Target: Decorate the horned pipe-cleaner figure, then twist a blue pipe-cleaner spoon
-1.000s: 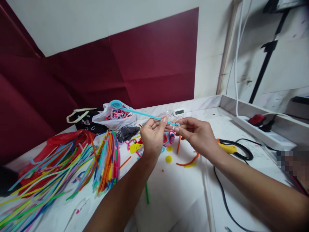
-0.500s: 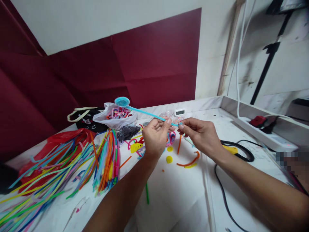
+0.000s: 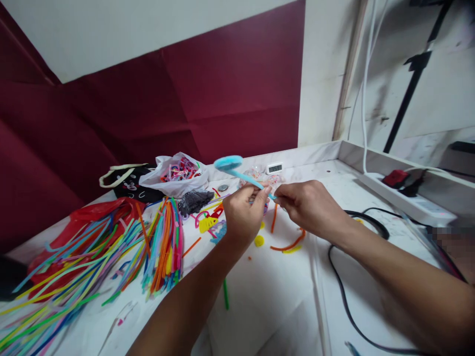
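A light blue pipe cleaner (image 3: 247,177) with a flat round coil at its far end is held above the table between both hands. My left hand (image 3: 245,210) is closed around its stem, the thumb pressing on top. Just to the right, my right hand (image 3: 306,203) pinches the near end of the stem with thumb and fingertips. The coil points up and to the left, toward the wall. On the table below lie yellow discs (image 3: 259,241), a curved orange pipe cleaner (image 3: 291,244) and a short green piece (image 3: 226,295).
Bundles of coloured pipe cleaners (image 3: 163,247) spread over the left side by a red plastic bag (image 3: 79,217). A white bag (image 3: 174,184) of scraps and a small digital clock (image 3: 274,168) stand at the back. Right are a power strip (image 3: 411,200) and black cable (image 3: 343,296).
The blue pipe cleaner's coil has swung to the right and tilted nearly edge-on, and less of the stem shows. My right hand has turned, its knuckles now more on top.
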`<state>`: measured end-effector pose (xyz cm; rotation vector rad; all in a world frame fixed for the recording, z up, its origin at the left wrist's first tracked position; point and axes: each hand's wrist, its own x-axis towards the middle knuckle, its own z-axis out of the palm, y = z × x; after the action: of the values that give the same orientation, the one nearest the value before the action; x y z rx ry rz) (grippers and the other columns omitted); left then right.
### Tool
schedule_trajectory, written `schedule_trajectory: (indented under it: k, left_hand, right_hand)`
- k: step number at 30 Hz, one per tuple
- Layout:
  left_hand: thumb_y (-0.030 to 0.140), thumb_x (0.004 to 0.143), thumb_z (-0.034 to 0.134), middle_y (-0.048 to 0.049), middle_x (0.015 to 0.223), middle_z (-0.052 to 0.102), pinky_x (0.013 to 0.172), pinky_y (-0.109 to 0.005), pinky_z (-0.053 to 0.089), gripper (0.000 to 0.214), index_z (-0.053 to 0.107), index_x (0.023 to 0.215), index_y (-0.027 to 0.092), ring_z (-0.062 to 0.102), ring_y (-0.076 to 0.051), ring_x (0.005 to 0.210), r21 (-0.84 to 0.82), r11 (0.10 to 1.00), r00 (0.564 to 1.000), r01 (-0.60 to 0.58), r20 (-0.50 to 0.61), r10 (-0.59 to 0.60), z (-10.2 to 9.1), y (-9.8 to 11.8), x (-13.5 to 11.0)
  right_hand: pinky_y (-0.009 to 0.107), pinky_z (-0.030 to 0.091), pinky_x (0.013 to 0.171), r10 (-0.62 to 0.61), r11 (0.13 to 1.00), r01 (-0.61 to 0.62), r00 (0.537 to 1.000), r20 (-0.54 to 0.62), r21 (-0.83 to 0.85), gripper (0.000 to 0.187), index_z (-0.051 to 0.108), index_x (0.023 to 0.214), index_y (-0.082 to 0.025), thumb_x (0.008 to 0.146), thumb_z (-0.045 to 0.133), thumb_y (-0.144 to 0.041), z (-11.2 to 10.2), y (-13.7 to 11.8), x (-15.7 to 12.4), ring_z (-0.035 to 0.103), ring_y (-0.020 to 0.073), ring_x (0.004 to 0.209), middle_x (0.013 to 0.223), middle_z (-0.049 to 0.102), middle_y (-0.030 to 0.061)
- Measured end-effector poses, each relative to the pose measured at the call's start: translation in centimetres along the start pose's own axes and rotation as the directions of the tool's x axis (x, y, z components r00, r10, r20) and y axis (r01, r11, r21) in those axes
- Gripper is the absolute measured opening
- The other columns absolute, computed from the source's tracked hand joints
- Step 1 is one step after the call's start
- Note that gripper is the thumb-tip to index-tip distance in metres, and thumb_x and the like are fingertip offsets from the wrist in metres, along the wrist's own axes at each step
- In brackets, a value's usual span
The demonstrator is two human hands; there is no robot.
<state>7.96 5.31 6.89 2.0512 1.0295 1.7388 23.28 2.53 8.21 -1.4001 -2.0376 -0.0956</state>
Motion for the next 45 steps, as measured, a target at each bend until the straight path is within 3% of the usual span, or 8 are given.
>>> schedule_trajectory:
  k: [6,9,13,17,23,34,40,45]
  left_hand:
    - [0.022,0.081,0.067,-0.0008,0.069,0.074,0.067,-0.023,0.053,0.011,0.072,0.071,0.021,0.069,-0.015,0.064,0.133,0.985,0.993,-0.11,0.044,0.105,0.7,0.1,-0.5]
    - [0.024,0.08,0.068,-0.0013,0.067,0.073,0.064,-0.023,0.053,0.009,0.071,0.073,0.02,0.068,-0.014,0.062,0.026,1.0,0.998,0.005,0.059,-0.007,0.9,-0.2,-0.4]
    - [0.029,0.077,0.07,-0.0018,0.064,0.071,0.056,-0.022,0.053,0.014,0.067,0.08,0.015,0.067,-0.013,0.056,-0.29,0.91,0.955,0.296,0.074,-0.286,0.6,-0.6,0.6]
    - [0.031,0.074,0.074,-0.0012,0.058,0.068,0.056,-0.022,0.054,0.022,0.061,0.076,0.013,0.066,-0.012,0.052,-0.461,0.784,0.904,0.415,0.115,-0.411,0.4,-0.8,1.2]
    - [0.032,0.072,0.076,-0.0016,0.06,0.069,0.057,-0.023,0.054,0.026,0.06,0.078,0.013,0.068,-0.014,0.054,-0.522,0.707,0.87,0.477,0.163,-0.466,0.4,-0.6,1.1]
    - [0.039,0.082,0.067,-0.0023,0.059,0.069,0.054,-0.022,0.053,0.028,0.058,0.069,0.015,0.067,-0.013,0.053,-0.397,0.84,0.929,0.369,0.132,-0.346,0.3,-0.8,1.0]
    - [0.038,0.087,0.062,-0.001,0.062,0.07,0.059,-0.021,0.052,0.03,0.059,0.065,0.018,0.068,-0.013,0.058,-0.121,0.971,0.977,0.205,0.081,-0.196,-0.2,-0.3,0.4]
    - [0.031,0.089,0.06,0.0003,0.059,0.069,0.058,-0.02,0.047,0.031,0.056,0.061,0.018,0.065,-0.011,0.054,0.032,0.999,0.997,0.026,0.078,-0.029,0.2,-0.2,0.0]
  right_hand:
    - [0.032,0.025,0.056,0.02,0.95,0.028,0.989,0.149,-0.31,0.023,0.069,0.08,-0.017,0.082,0.048,-0.009,-0.3,-0.6,-0.2,0.065,0.0219,0.065,0.074,0.073,0.0102]
    - [0.032,0.025,0.056,0.028,0.954,0.02,0.988,0.155,-0.3,0.024,0.069,0.083,-0.016,0.08,0.048,-0.005,-0.2,-0.5,-0.1,0.066,0.0224,0.066,0.075,0.073,0.0106]
    - [0.028,0.035,0.058,0.085,0.99,-0.082,0.996,-0.02,0.113,0.015,0.067,0.078,-0.018,0.086,0.054,-0.019,0.8,0.1,0.1,0.062,0.0169,0.063,0.07,0.07,0.005]
    - [0.026,0.043,0.06,0.215,0.796,-0.11,0.97,-0.109,0.595,0.01,0.067,0.08,-0.019,0.083,0.063,-0.028,2.4,0.4,0.3,0.062,0.0137,0.061,0.068,0.069,0.0]
    - [0.028,0.047,0.054,0.327,0.607,-0.155,0.943,-0.067,0.78,0.023,0.066,0.08,-0.016,0.079,0.068,-0.039,3.5,0.5,0.3,0.062,0.0157,0.059,0.064,0.067,0.0016]
    - [0.026,0.041,0.055,0.236,0.802,-0.143,0.968,-0.088,0.58,0.016,0.067,0.078,-0.018,0.083,0.06,-0.032,2.1,0.5,0.1,0.058,0.014,0.058,0.064,0.065,0.0007]
    - [0.025,0.033,0.053,0.125,0.956,-0.095,0.988,-0.091,0.279,0.015,0.063,0.07,-0.018,0.083,0.059,-0.024,0.8,0.1,0.1,0.046,0.0099,0.048,0.056,0.058,-0.0019]
    - [0.028,0.033,0.059,0.067,0.995,-0.067,0.998,0.002,-0.072,0.017,0.069,0.082,-0.018,0.085,0.053,-0.018,0.3,-0.4,0.1,0.06,0.0169,0.06,0.07,0.071,0.0056]
